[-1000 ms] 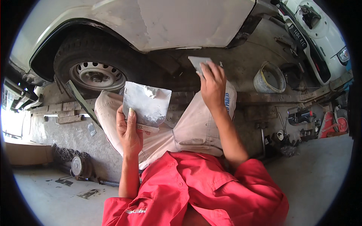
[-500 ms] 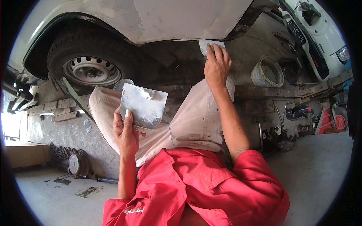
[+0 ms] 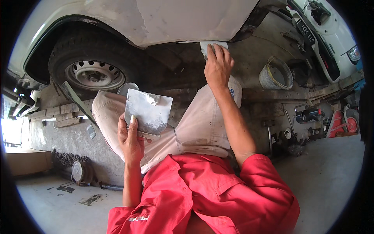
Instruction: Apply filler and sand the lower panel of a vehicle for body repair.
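My left hand (image 3: 131,141) grips a flat square metal putty plate (image 3: 145,113) by its lower edge, thumb on top, above my lap. A lump of whitish putty (image 3: 152,100) sits near the plate's far edge, and grey-white smears cover its lower part. With fingers closed on a thin pale putty spreader (image 3: 204,47), my right hand (image 3: 218,72) reaches forward. The spreader's far edge meets the lower edge of the white vehicle body panel (image 3: 187,21); my fingers hide part of the spreader.
Left of the panel is a wheel (image 3: 94,74) under its arch. A round tin (image 3: 127,88) stands beyond my left knee. To the right are a dirty bucket (image 3: 269,78), a wooden beam (image 3: 257,94), scattered tools and another white vehicle (image 3: 331,35). A cardboard box (image 3: 31,162) lies far left.
My right hand and the spreader have slid a little left along the panel's lower edge. The left hand and the putty plate have barely shifted.
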Tool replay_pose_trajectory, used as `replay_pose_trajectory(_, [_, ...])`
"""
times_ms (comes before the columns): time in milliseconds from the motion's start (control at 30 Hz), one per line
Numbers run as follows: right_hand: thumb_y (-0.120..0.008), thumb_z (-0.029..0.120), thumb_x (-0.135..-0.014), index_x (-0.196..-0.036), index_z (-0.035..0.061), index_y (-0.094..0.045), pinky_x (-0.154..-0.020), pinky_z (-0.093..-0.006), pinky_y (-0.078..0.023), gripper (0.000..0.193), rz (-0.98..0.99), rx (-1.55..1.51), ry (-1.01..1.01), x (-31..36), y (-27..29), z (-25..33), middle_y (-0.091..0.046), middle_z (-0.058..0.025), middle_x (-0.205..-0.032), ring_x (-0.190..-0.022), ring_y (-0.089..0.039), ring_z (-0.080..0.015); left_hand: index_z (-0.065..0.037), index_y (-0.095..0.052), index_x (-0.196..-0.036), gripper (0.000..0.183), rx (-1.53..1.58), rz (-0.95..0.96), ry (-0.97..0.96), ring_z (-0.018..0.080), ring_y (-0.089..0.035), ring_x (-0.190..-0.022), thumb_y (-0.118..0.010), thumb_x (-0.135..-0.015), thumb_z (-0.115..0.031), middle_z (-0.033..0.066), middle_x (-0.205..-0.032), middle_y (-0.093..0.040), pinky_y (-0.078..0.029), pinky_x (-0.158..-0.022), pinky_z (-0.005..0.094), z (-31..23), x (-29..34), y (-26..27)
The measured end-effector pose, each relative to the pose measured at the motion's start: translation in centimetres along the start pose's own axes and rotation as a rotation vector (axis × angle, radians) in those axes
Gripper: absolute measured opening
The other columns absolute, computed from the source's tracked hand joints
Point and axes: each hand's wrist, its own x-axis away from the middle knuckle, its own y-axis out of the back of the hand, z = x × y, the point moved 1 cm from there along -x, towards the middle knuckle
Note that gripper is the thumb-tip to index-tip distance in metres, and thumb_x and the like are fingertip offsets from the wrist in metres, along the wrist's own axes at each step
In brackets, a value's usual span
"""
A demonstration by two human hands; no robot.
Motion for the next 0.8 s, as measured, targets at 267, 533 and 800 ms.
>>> replay_pose_trajectory(267, [-0.064, 0.012, -0.095, -0.131, 0.0075, -0.067, -0.103, -0.0500, -0.045, 0.036, -0.015, -0.036, 0.033, 0.2, -0.2, -0.2, -0.062, -0.0069, -0.134, -0.128, -0.055, -0.0303, -0.006, -0.051, -0.130, 0.023, 0.005, 0.011, 0.026, 0.0126, -0.071, -0.073, -0.055, -0.109, -0.015, 0.0055, -0.104, -0.068, -0.061, -0.048, 0.0291, -0.2, 0.1, 0.3])
replay_pose_trajectory(533, [-0.065, 0.012, -0.093, -0.129, 0.0076, -0.068, -0.099, -0.0483, -0.046, 0.036, -0.006, -0.073, 0.094, -0.5, -0.7, 2.1, -0.063, -0.0063, -0.133, -0.129, -0.056, -0.0295, -0.006, -0.049, -0.131, 0.024, 0.011, 0.032, 0.033, 0.0144, -0.072, -0.073, -0.056, -0.109, -0.016, 0.0065, -0.104, -0.068, -0.061, -0.049, 0.0306, 0.1, 0.2, 0.6])
replay_pose_trajectory(800, [-0.065, 0.012, -0.093, -0.127, 0.0079, -0.068, -0.098, -0.0474, -0.046, 0.035, 0.026, -0.073, 0.061, -0.6, -1.1, 4.4, -0.063, -0.0055, -0.132, -0.129, -0.055, -0.0290, -0.007, -0.050, -0.132, 0.024, 0.022, 0.049, 0.031, 0.0138, -0.072, -0.074, -0.055, -0.110, -0.015, 0.0054, -0.104, -0.068, -0.061, -0.051, 0.0297, 0.1, 0.3, 0.5])
